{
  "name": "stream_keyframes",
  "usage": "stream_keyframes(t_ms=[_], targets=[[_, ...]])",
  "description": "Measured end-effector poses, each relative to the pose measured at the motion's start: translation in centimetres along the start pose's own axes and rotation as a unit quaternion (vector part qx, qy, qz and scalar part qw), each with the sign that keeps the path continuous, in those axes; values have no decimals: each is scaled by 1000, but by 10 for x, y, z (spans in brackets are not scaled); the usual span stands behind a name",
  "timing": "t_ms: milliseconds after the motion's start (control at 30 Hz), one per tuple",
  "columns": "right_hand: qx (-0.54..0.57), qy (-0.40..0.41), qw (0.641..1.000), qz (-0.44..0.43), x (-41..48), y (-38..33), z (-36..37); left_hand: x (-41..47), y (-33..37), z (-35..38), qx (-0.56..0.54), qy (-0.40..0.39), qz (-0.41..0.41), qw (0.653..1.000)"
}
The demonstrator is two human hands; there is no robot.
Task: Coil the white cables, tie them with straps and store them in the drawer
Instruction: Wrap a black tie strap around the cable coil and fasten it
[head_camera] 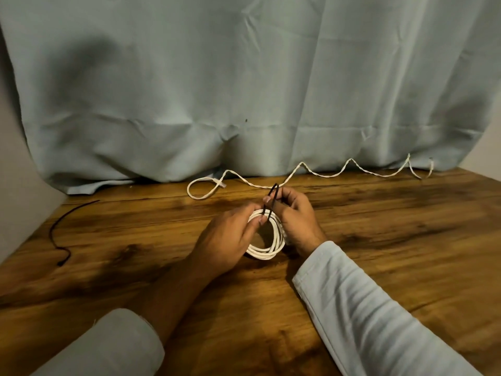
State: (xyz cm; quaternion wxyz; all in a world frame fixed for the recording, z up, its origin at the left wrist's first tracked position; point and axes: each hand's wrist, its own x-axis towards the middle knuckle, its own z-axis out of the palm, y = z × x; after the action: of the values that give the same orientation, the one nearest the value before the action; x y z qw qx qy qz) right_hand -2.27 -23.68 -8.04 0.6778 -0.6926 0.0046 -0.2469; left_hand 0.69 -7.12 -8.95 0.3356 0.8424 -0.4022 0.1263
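Head view: fingers of left hand (230,236) and right hand (296,217) are pinching the black strap (273,198) looping the coiled cable (264,253) beneath them.

The left hand (227,240) and right hand (295,215) cover both sides of the coiled white cable (267,251), their fingers (249,210) hiding the lower ends of the black strap (274,195). The left sleeve (108,346) and right sleeve (366,308) run off the bottom edge; the plug (221,184) on the loose cable (325,175) is too small to identify.

Coil: coiled white cable (264,253) on brown wooden counter (393,253).
Coil's far edge: looped black strap (276,187).
Behind coil: loose white cable (301,163), pale cloth curtain (244,77).
Left of coil: second black strap (51,234).
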Motion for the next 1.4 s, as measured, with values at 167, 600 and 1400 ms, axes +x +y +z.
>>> stream_keyframes(t_ms=[167, 600, 1400], targets=[[-43, 17, 999, 12, -1, -2, 0, 2, 3, 1, 53, -7, 14, 998], [-5, 18, 992, 129, 0, -8, -7, 2, 13, -2, 125, 11, 26, 992], [18, 9, 990, 139, 0, -3, -8, 1, 13, 4, 43, 20, -11, 999]])
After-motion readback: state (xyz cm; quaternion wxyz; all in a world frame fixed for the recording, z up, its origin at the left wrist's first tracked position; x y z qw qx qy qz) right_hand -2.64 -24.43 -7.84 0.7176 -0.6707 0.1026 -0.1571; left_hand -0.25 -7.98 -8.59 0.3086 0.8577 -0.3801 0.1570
